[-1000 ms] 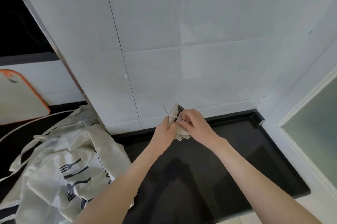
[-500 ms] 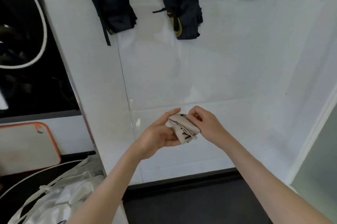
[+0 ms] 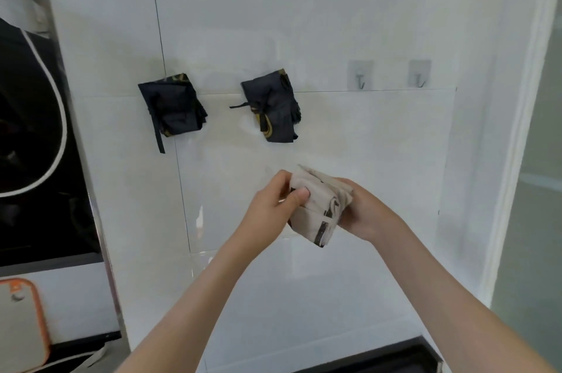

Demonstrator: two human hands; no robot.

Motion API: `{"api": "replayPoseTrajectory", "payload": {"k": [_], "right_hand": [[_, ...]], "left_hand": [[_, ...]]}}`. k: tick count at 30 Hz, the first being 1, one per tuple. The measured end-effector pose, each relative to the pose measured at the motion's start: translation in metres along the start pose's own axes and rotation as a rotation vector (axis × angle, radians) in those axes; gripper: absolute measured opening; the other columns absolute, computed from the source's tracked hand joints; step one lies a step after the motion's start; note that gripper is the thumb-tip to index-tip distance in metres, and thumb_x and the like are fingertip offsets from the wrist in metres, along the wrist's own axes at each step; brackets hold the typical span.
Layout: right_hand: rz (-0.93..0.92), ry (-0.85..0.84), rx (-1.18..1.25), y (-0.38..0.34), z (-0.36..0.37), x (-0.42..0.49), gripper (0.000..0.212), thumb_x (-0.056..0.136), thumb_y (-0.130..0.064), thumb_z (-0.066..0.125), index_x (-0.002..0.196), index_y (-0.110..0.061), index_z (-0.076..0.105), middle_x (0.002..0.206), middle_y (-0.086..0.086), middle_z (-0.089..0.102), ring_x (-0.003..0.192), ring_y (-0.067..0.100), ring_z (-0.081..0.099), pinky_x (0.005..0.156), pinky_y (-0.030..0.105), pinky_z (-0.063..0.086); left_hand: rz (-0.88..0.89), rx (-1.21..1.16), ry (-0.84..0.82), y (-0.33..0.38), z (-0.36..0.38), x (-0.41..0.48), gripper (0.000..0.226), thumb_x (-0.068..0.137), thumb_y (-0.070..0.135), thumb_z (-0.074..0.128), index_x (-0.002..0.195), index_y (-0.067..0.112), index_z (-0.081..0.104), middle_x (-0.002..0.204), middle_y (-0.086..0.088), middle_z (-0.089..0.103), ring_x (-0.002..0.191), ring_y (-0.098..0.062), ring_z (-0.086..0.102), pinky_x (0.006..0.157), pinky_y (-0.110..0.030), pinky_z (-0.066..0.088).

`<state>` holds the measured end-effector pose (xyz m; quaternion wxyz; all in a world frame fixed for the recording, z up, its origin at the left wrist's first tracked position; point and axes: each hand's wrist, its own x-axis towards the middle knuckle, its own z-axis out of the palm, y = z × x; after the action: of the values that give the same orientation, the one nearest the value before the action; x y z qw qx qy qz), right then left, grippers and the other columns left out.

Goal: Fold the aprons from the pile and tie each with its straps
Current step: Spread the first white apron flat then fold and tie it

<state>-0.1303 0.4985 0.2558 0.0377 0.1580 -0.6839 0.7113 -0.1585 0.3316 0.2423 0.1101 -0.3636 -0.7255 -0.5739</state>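
A: Two hands, one item between them?

B: Correct. Item 1: beige apron [image 3: 319, 214], folded into a small bundle with black print and held in the air in front of the white wall [image 3: 380, 144]. Left hand [image 3: 270, 208]: thumb pressed on the bundle's upper left face, fingers curled behind it. Right hand [image 3: 366, 213]: wrapped round the bundle's right side, fingertips hidden by the cloth.

A: On the wall itself?

B: Items 2 and 3: left dark apron [image 3: 173, 108] and right dark apron [image 3: 272, 106]. Each is folded and tied with its strap. They hang side by side, apart, above the hands. Items 4 and 5: left hook [image 3: 360, 76] and right hook [image 3: 420, 74], both clear, toward the wall's right edge.

A: Lower down?

B: Orange-rimmed board [image 3: 21, 321] left of the wall's bottom left corner. Black counter [image 3: 395, 357] along the wall's bottom edge, at the right.
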Motion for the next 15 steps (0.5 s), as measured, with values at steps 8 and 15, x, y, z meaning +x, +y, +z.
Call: {"api": "replayPoseTrajectory", "payload": {"k": [8,15], "right_hand": [[0.049,0.034,0.136,0.011,-0.016,-0.012,0.033,0.097,-0.012,0.044,0.122,0.0,0.062,0.109,0.011,0.069,0.101,0.03,0.064,0.088,0.04,0.052],[-0.433,0.436,-0.439,-0.01,-0.017,-0.029,0.023,0.094,-0.011,0.057,0.105,-0.03,0.064,0.098,-0.014,0.062,0.092,0.003,0.055,0.082,0.017,0.041]], "left_hand": [[-0.209,-0.292,0.22,0.011,0.028,0.009,0.026,0.097,0.038,0.053,0.086,0.015,0.047,0.085,0.0,0.049,0.077,-0.014,0.05,0.068,-0.033,0.045],[-0.359,-0.228,0.301,0.018,0.026,0.03,0.029,0.094,0.04,0.055,0.094,0.012,0.047,0.092,-0.002,0.049,0.08,-0.018,0.051,0.066,-0.032,0.046]]}}
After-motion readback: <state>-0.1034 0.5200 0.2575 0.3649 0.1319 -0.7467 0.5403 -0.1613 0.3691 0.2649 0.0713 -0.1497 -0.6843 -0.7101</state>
